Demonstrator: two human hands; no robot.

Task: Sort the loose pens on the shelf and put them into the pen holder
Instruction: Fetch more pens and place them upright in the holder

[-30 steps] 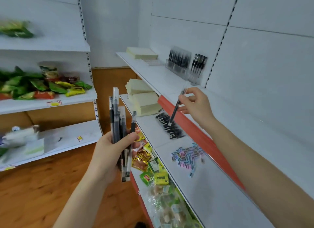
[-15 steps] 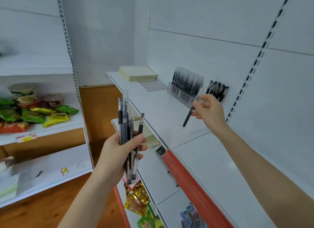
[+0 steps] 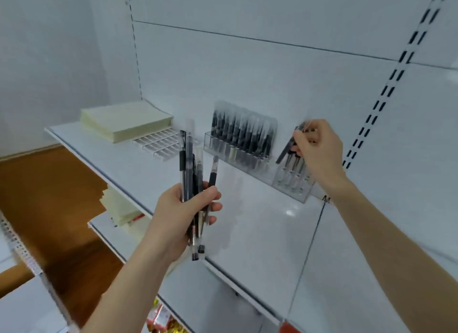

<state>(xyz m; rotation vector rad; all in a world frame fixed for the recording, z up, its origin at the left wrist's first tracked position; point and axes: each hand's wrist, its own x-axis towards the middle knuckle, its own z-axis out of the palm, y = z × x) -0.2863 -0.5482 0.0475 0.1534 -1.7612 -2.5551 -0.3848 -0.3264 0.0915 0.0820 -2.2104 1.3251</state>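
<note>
pens point(image 3: 190, 164) bunched in left hand's point(image 3: 181, 213) grip, right hand point(image 3: 319, 149) pinches 1 pen point(image 3: 287, 150) over pen holder point(image 3: 292, 187).

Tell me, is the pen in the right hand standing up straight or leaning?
Leaning. The right hand pinches the pen aslant, its lower end pointing down-left over the clear pen holder.

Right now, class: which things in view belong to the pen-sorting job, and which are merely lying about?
Part of the job:
- bundle of pens, gripped by the left hand
- single pen, pinched by the right hand
- clear pen holder, already holding pens

Just lying about:
- stack of yellow notepads
- rows of small white items
- snack packets on a lower shelf
</note>
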